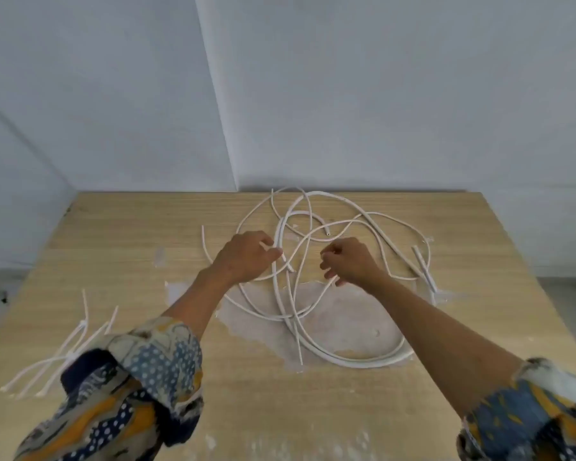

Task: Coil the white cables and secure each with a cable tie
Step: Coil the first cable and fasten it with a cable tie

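Note:
Several white cables (363, 359) lie loose and tangled across the middle and back of a wooden table (120, 234). My left hand (246, 256) hovers over the tangle's left side and pinches a thin cable end between thumb and fingers. My right hand (351, 261) is beside it, fingers curled around another thin white cable that runs down out of the hand. A bunch of white cable ties (60, 357) lies at the table's front left, partly hidden by my left sleeve.
The table stands in a corner of grey walls (379, 94). A pale worn patch (346, 314) marks the tabletop under the cables. A short thicker white cable piece (424, 267) lies at the right of the tangle.

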